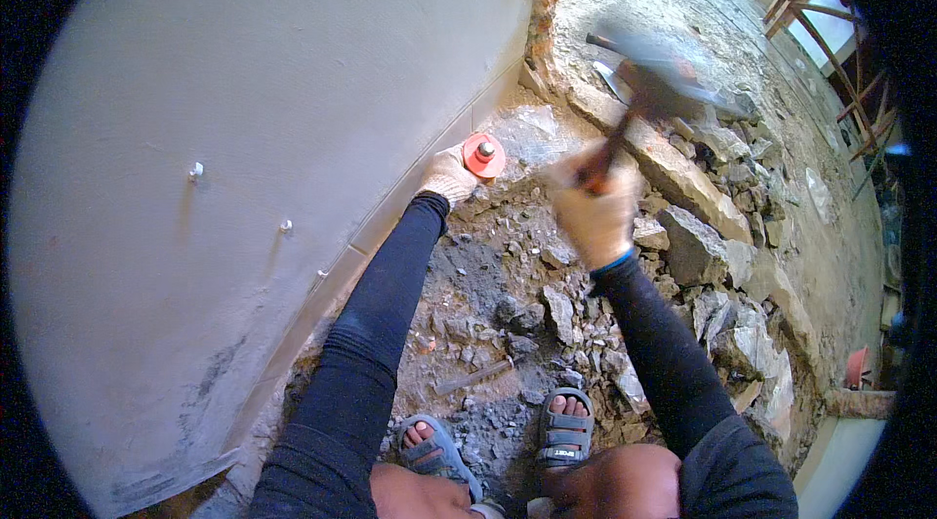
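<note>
My left hand (448,177), in a pale knit glove, is closed round a chisel with a round red hand guard (495,167). The chisel's metal striking end (485,150) points up at me, and its shaft below the guard is hidden. It stands close to the foot of the grey wall (293,51). My right hand (597,217), gloved too and smeared by motion, grips a hammer (660,80) by its handle. The hammer's head is a dark blur, raised to the right of the chisel and apart from it.
Broken stone and rubble (698,246) heap up on the right beside a long slab (673,163). A flat metal bar (473,378) lies among grit before my sandalled feet (566,431). White plugs (196,171) stick out of the wall. Wooden framing (830,51) stands far right.
</note>
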The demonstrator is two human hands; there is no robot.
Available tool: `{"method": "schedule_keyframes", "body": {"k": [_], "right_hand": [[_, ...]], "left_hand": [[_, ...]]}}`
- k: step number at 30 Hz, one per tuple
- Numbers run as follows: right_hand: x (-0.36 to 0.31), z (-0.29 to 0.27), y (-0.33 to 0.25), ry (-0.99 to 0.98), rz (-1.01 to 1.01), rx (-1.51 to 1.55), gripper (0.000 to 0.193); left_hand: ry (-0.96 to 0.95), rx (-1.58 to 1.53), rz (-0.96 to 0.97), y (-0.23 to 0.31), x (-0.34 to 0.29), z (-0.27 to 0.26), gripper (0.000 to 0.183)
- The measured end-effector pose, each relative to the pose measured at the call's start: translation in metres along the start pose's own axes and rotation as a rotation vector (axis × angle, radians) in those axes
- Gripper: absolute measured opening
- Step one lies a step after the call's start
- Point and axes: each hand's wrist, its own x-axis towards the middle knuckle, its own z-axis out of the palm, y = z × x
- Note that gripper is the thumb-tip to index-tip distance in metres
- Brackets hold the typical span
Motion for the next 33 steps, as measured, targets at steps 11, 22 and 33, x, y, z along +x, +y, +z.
{"method": "schedule_keyframes", "body": {"k": [11, 22, 33], "right_hand": [[-0.034, -0.024, -0.019, -0.309, 0.62, 0.065, 0.023], [-0.027, 0.001, 0.044, -0.54, 0.468, -0.374, 0.017], [-0.025, -0.019, 0.009, -0.219, 0.504, 0.127, 0.024]], "left_hand": [[-0.004, 0.023, -0.071, -0.003, 0.006, 0.005, 0.069], [-0.093, -0.086, -0.035, 0.017, -0.003, -0.006, 0.062], [0.009, 0.023, -0.045, 0.019, -0.003, -0.005, 0.062]]}}
